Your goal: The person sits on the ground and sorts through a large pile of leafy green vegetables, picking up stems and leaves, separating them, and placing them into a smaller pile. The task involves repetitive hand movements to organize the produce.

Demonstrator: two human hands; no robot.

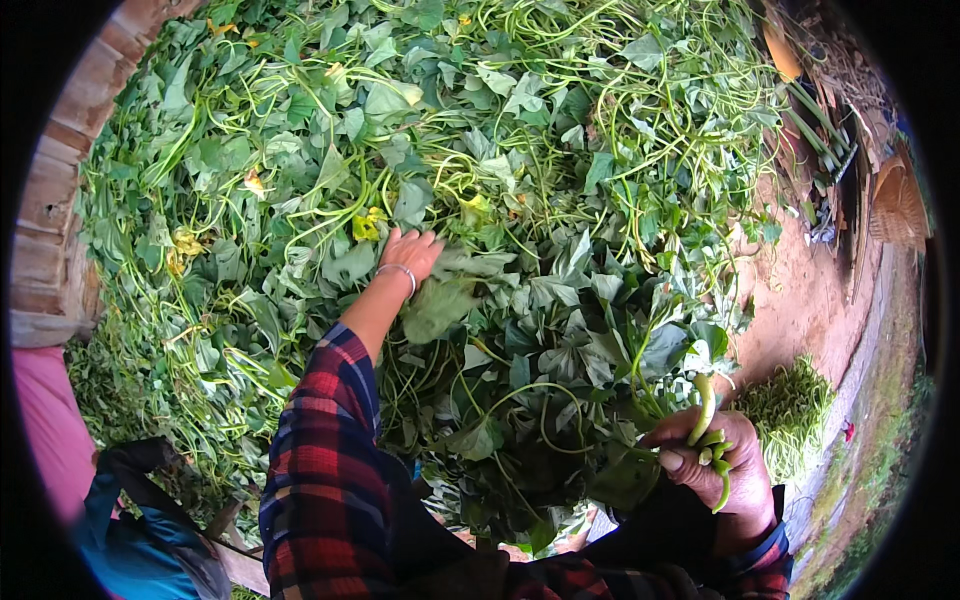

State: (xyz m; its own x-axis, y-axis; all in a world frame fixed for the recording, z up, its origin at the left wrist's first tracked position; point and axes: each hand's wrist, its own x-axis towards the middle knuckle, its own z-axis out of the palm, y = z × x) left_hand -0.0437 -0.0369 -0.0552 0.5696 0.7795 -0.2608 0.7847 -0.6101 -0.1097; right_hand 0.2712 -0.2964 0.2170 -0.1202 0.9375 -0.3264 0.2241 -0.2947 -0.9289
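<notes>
A large heap of green leafy vines, with long pale stems and a few yellowed leaves, spreads before me. My left hand, with a silver bangle at the wrist, reaches onto the heap, palm down; its fingertips meet the leaves, and whether they grip any is unclear. Blurred leaves lie just right of that wrist. Near the lower right, my right hand is closed round a bunch of vine stems, whose thick cut ends stick out past the thumb. Leaves hang to the left of this fist.
A pile of bundled green stems lies on the bare ground at right. Sticks and a woven basket stand at upper right. Wooden boards border the left. Pink cloth and dark teal cloth show at lower left.
</notes>
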